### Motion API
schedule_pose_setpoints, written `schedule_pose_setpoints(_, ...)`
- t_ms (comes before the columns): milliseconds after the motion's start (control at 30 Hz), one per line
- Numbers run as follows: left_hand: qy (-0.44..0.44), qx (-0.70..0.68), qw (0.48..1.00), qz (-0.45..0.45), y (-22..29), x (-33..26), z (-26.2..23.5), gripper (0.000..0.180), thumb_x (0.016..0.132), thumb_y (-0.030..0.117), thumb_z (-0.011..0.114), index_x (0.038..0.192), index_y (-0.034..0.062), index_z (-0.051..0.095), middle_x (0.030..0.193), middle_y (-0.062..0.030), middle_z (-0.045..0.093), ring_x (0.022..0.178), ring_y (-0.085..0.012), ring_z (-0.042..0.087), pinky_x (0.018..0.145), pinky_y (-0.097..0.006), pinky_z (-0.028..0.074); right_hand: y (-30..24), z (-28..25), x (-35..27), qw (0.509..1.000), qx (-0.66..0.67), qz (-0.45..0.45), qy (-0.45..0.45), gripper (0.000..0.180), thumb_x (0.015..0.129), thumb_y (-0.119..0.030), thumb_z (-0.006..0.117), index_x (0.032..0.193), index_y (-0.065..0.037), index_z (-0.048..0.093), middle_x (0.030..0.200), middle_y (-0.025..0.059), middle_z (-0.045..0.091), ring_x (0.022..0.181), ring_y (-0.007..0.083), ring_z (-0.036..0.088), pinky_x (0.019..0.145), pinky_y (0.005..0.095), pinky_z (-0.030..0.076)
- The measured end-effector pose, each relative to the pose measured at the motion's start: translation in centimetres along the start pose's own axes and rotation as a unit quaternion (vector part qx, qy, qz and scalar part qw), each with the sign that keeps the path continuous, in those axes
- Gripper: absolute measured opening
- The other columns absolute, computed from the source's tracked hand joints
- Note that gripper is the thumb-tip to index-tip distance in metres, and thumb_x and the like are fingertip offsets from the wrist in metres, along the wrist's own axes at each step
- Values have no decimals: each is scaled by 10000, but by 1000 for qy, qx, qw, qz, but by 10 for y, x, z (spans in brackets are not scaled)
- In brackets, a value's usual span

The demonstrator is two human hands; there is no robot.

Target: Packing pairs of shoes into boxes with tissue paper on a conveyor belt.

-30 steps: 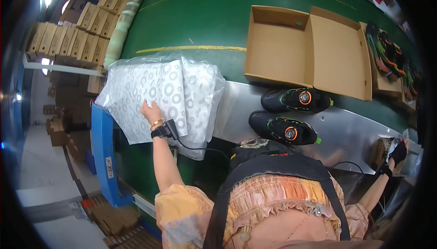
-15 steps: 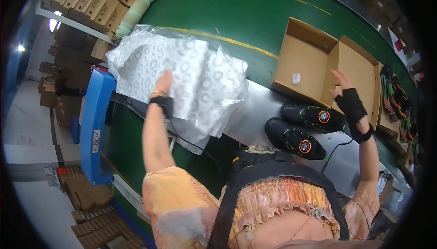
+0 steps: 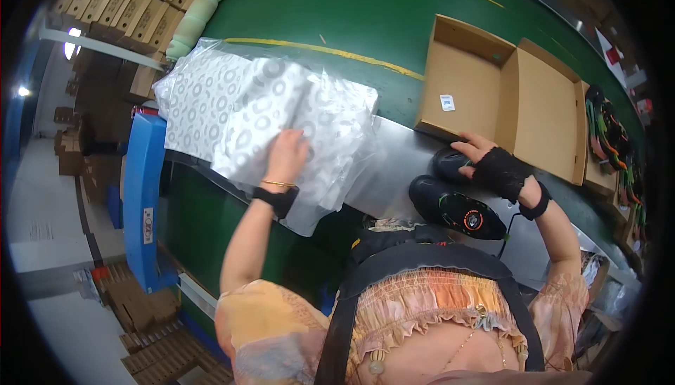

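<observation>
My left hand (image 3: 287, 160), with a black wrist band, has its fingers bent onto a sheet of white tissue paper (image 3: 260, 114) with grey ring patterns. The sheet lies on a pile of the same paper in a clear plastic bag (image 3: 355, 104). On the right, my right hand (image 3: 492, 163), in a black wrist wrap, is over the farther black shoe (image 3: 448, 165), its thumb and fingers apart around the upper. The hand hides much of that shoe. The nearer black shoe (image 3: 457, 209), with an orange-ringed dial, lies beside it on a metal surface.
Beyond the shoes an open brown shoebox (image 3: 467, 75) with its lid folded back holds a small white label (image 3: 447, 102). More colourful shoes (image 3: 608, 135) are at the far right. A blue machine part (image 3: 144, 202) stands at left, near stacked boxes (image 3: 123, 5) and a green conveyor belt (image 3: 337, 5).
My right hand has come down and left from beside the box to the farther shoe. My left hand has shifted right and nearer, and the top paper has moved toward me.
</observation>
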State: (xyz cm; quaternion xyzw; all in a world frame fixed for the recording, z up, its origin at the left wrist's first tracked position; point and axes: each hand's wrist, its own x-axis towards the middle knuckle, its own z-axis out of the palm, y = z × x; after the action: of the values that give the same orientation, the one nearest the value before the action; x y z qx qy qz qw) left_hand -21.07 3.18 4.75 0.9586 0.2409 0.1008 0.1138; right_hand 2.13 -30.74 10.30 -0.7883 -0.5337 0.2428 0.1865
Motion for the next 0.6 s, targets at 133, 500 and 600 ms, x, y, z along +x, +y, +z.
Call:
schedule_pose_setpoints(133, -73, 164, 984, -21, 21, -2, 24, 587, 798, 333, 529, 1281, 63, 333, 1286, -270, 286, 1184, -415, 290, 945, -449, 286, -10, 19, 11, 992, -74, -96, 13, 450, 694, -150, 634, 1108, -55, 485, 1217, 217, 394, 1083, 370, 435, 896, 404, 377)
schedule_pose_setpoints(500, -111, -116, 987, -17, 0, 13, 30, 319, 864, 197, 349, 1033, -23, 506, 992, -259, 530, 936, -392, 486, 793, -409, 400, -58, 158, 132, 941, -175, -270, 102, 380, 801, -153, 401, 1173, -83, 435, 1321, 177, 323, 1193, 301, 369, 905, 610, 250)
schedule_pose_setpoints(600, -117, -207, 970, -52, -70, 13, 5, 343, 882, 233, 345, 997, -40, 519, 959, -203, 556, 905, -306, 508, 787, -347, 403, -49, 167, 129, 938, -195, -255, 129, 426, 790, -189, 451, 1195, -62, 410, 1321, 186, 317, 1224, 282, 329, 948, 592, 202)
